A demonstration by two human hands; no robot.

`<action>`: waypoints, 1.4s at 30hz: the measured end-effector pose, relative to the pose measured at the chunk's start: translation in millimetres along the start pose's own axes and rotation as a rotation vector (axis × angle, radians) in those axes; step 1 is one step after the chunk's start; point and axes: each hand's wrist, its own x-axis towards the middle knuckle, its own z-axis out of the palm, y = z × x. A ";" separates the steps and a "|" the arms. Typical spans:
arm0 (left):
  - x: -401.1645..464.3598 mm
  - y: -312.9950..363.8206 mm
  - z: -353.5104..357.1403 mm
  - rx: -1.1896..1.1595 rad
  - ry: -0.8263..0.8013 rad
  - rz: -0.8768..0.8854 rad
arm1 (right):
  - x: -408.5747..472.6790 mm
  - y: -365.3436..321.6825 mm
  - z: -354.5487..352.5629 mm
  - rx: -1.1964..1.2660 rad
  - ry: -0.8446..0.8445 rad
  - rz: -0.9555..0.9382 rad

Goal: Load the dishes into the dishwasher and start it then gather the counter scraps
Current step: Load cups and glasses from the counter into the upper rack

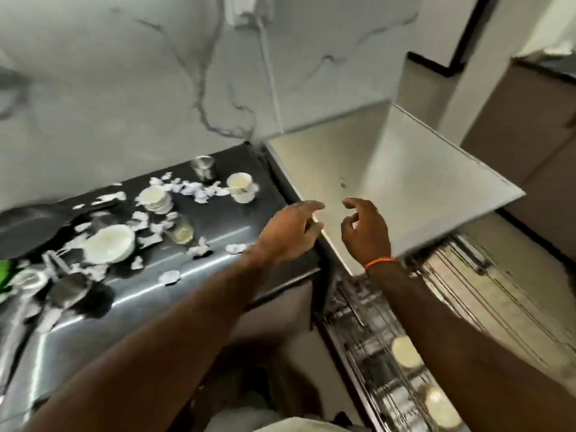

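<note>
The dark counter (218,232) carries a stack of white plates (109,243), a smaller stack of white saucers (156,198), a white cup (240,185), a steel tumbler (202,168), a glass (182,230) and several white paper scraps (196,190). To its right stands the dishwasher (420,182), its pulled-out wire rack (389,338) holding a couple of white dishes (405,352). My left hand (288,232) hovers at the counter's right edge, fingers relaxed, holding nothing. My right hand (363,229) hangs loosely curled over the dishwasher's top and is empty.
A black pan (28,226) and steel utensils (62,285) lie at the counter's left. A marble wall (140,73) rises behind, with a white cord (268,63) hanging down it. Brown cabinets (530,135) stand at the right.
</note>
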 end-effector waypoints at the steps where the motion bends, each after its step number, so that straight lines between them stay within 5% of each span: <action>1: -4.7 -21.2 -15.6 0.017 0.039 -0.033 | 6.3 -17.9 20.2 0.013 -0.043 -0.044; 10: -55.9 -171.5 -104.3 0.171 0.217 -0.313 | 19.6 -129.6 182.2 0.059 -0.458 -0.161; 16: -67.0 -244.4 -112.0 0.156 -0.017 -0.539 | 20.3 -157.1 249.7 -0.021 -0.658 -0.171; 23: -63.8 -256.3 -106.4 0.119 0.017 -0.499 | 15.8 -160.6 264.8 -0.015 -0.690 -0.132; 29: -43.4 -205.5 -101.4 -0.226 0.046 -0.424 | 16.1 -131.5 212.6 0.190 -0.658 0.030; 36: 0.2 -93.7 -36.5 -0.934 -0.132 -0.350 | 1.6 -47.1 68.2 0.544 -0.367 0.227; 42: 36.3 23.0 66.0 -0.904 -0.260 -0.267 | -44.3 38.6 -62.9 0.480 -0.065 0.394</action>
